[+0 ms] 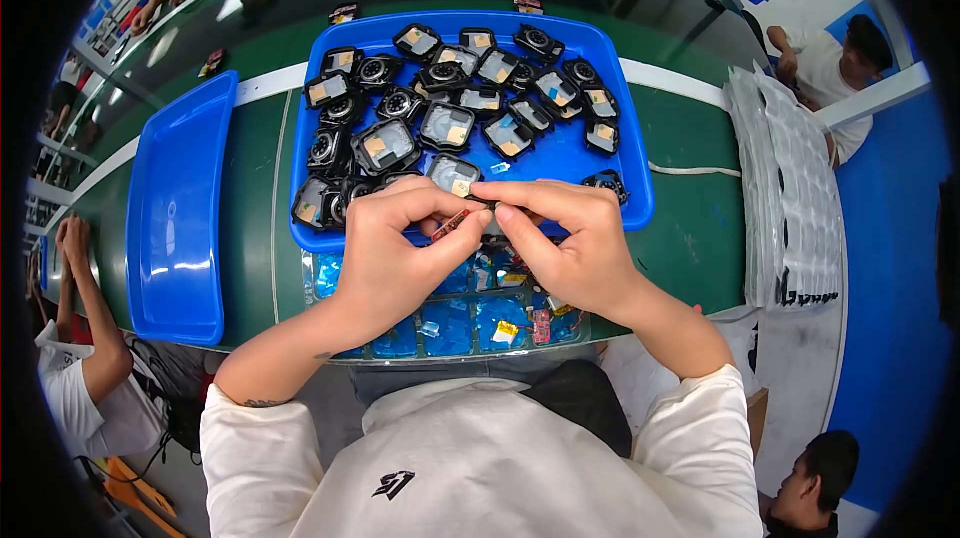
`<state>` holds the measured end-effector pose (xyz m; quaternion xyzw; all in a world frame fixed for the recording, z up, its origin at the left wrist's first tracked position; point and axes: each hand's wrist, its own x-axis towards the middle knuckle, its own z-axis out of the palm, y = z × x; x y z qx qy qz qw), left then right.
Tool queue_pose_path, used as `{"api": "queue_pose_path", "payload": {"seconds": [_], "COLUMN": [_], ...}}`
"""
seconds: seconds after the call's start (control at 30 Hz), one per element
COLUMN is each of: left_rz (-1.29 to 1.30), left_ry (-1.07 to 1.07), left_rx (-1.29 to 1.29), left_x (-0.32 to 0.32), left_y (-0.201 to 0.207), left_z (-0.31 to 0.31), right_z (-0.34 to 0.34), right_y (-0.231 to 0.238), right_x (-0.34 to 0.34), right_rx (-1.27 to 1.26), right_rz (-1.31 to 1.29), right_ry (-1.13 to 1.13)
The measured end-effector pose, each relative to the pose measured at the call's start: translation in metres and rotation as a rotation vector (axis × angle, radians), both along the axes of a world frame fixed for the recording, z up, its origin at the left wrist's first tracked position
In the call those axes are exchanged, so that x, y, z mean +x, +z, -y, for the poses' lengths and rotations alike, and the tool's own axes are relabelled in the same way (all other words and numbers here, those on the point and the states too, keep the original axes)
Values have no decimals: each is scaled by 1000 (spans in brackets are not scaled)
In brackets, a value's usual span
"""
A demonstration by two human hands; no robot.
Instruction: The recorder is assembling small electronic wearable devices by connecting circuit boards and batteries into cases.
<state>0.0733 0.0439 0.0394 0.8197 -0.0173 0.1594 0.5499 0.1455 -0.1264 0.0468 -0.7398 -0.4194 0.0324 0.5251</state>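
Note:
My left hand (400, 238) is closed, pinching a small red circuit board (450, 226) between thumb and fingers. Close against it, my right hand (575, 238) is closed too, thumb and forefinger pressed on a small dark part that the fingers mostly hide. Both hands are over the front rim of a blue tray (640, 188). Several black smartwatch cases (447, 125) lie in that tray, some showing their open insides, others their round backs. Below my hands is a clear compartment tray (430, 348) with blue film, where another red circuit board (541, 326) and a small silver-and-yellow battery (505, 333) lie.
A second blue tray (180, 218) lies to the left on the green bench (690, 213). Clear moulded plastic trays (785, 188) stand stacked at the right. A white cable (695, 171) runs beside the blue tray. Other people are at the left, far side and right.

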Motion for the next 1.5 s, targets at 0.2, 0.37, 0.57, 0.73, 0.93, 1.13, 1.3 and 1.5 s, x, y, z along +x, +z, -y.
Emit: {"api": "queue_pose_path", "payload": {"seconds": [0.2,0.37,0.57,0.73,0.93,1.13,1.3,1.5], "left_rz": [-69,-83,-188,-275,-281,-290,-265,-240], "left_ry": [-42,-132,-190,-138,-61,-81,-115,-117], "left_rx": [-420,-337,-507,-540,-502,-481,-490,-456], "left_x": [-1,1,3,5,7,5,5,2], "left_y": [-2,0,4,9,11,8,5,6], "left_z": [3,-7,-11,-10,-7,-4,-4,-6], "right_z": [0,0,-1,-5,-4,1,6,29], "right_y": [-4,-4,-3,-9,-7,2,21,31], "right_x": [3,4,-1,-2,-3,-2,28,156], "right_rx": [146,267,168,228,303,197,93,121], "right_rz": [-335,-405,-98,-113,-184,-335,-214,-204], "right_ry": [-106,-105,-172,-148,-86,-61,-111,-408]}}
